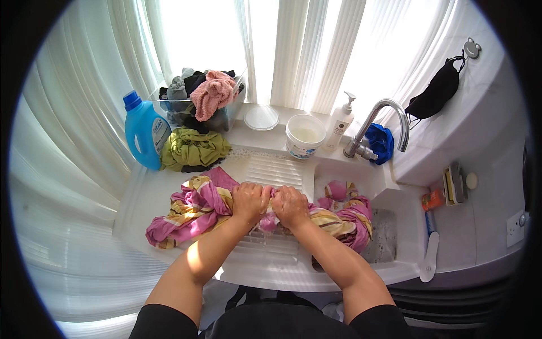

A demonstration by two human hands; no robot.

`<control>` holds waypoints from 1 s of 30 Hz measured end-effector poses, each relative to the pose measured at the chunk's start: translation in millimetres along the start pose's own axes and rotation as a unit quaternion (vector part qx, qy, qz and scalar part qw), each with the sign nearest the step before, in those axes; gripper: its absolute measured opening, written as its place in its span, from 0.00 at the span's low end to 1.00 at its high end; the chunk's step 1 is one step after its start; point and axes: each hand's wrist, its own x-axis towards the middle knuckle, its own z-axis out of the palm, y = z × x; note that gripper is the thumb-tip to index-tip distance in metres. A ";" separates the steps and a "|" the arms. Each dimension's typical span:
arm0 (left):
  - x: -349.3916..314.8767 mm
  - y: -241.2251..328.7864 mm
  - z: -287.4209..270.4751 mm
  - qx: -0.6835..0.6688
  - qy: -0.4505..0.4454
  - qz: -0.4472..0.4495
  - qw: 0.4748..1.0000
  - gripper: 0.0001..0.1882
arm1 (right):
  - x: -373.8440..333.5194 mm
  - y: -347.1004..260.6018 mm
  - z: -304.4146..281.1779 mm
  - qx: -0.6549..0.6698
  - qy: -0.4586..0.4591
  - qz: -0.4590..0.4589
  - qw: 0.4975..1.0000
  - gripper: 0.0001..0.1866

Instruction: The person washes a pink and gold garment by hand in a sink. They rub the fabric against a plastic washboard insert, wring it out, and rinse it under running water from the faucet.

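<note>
A wet pink cloth (pixel 195 203) with yellow and cream patterning lies twisted across the ribbed washboard (pixel 274 169) of a white laundry sink. My left hand (pixel 250 201) grips its middle, fingers curled round the fabric. Close beside it, my right hand (pixel 290 207) is also closed on the cloth. One end spreads over the flat left side of the sink; the other hangs into the basin (pixel 389 226) at the right. Water drips below my hands. The fabric inside my fists is mostly hidden.
Behind stand a blue detergent bottle (pixel 148 135), green cloth (pixel 195 148), a clear bin (pixel 228 116) of clothes, a white tub (pixel 305 137), its lid (pixel 261 117), a pump bottle (pixel 339 124) and the faucet (pixel 389 107). A white-handled brush (pixel 430 257) lies right of the basin.
</note>
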 end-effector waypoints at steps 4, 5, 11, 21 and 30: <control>56.5 -9.0 19.3 0.111 0.040 0.009 0.993 0.12 | 52.7 -6.2 -6.7 -0.131 0.059 0.097 0.985 0.23; 52.7 -13.1 16.2 0.108 -0.053 0.010 0.993 0.12 | 52.0 -8.9 -13.3 -0.080 -0.029 0.138 0.987 0.23; -53.7 19.3 -74.9 -0.107 0.037 0.168 0.979 0.15 | -80.9 -20.2 -39.9 -0.097 0.085 -0.233 0.964 0.36; 57.7 2.0 3.6 0.086 0.057 -0.081 0.991 0.23 | 40.9 -11.8 -23.1 -0.026 -0.056 0.121 0.991 0.34; -92.6 10.2 -83.8 -0.018 0.017 0.216 0.976 0.20 | -91.3 -21.0 -30.9 -0.082 0.088 -0.320 0.940 0.26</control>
